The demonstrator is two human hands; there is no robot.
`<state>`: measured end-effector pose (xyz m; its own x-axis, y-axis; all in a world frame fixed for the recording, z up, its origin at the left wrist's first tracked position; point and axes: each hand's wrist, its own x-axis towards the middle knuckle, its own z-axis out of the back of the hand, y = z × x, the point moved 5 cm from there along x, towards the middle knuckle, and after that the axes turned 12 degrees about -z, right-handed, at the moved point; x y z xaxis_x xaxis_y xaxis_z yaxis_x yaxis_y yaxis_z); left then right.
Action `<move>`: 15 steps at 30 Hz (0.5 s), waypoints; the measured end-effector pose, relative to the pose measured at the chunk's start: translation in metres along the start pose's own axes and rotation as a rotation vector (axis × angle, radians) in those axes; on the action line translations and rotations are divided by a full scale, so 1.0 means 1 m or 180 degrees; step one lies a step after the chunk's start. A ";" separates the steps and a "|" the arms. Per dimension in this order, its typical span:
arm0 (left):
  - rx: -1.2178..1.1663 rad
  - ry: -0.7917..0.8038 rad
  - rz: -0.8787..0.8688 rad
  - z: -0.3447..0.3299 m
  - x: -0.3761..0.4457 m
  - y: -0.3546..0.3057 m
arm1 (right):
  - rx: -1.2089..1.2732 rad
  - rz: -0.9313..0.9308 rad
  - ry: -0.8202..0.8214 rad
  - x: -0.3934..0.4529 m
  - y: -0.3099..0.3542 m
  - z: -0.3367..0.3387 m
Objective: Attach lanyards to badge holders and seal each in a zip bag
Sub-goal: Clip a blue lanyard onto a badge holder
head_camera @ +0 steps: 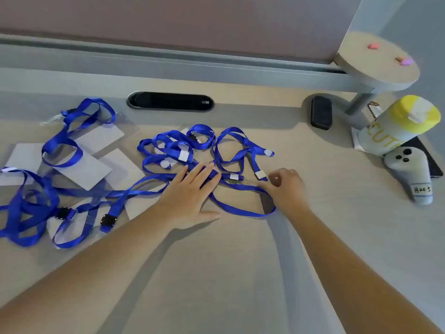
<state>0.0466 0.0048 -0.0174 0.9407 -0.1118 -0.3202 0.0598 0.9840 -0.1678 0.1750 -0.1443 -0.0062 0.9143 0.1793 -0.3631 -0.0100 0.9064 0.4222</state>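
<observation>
Several blue lanyards (168,150) lie tangled across the middle and left of the desk. Clear badge holders with white cards (84,169) sit under and beside the left ones. My left hand (190,196) rests flat, fingers spread, on a lanyard strap near the tangle's lower edge. My right hand (286,186) is to its right, fingers pinched at the metal clip end (237,182) of a lanyard whose loop (240,208) curves below both hands. I cannot make out any zip bags for certain.
A black cable slot (171,101) is set into the desk at the back. At the right stand a yellow-lidded cup (397,126), a white controller (411,172), a black case (321,112) and a round raised shelf (375,59).
</observation>
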 end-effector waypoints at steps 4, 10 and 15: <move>0.0167 -0.0126 -0.0074 -0.010 0.000 0.006 | -0.0151 -0.0018 -0.0111 0.003 0.006 -0.003; 0.0192 -0.0109 -0.0074 -0.012 0.001 0.006 | 0.0696 -0.0275 -0.0021 0.003 -0.003 -0.006; 0.0131 -0.0257 -0.0069 -0.008 -0.002 0.002 | 0.1579 -0.0043 -0.0068 -0.012 -0.006 0.009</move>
<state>0.0426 0.0061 -0.0245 0.9628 -0.1232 -0.2406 0.0925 0.9865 -0.1348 0.1674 -0.1556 0.0030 0.9212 0.1562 -0.3565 0.1911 0.6164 0.7639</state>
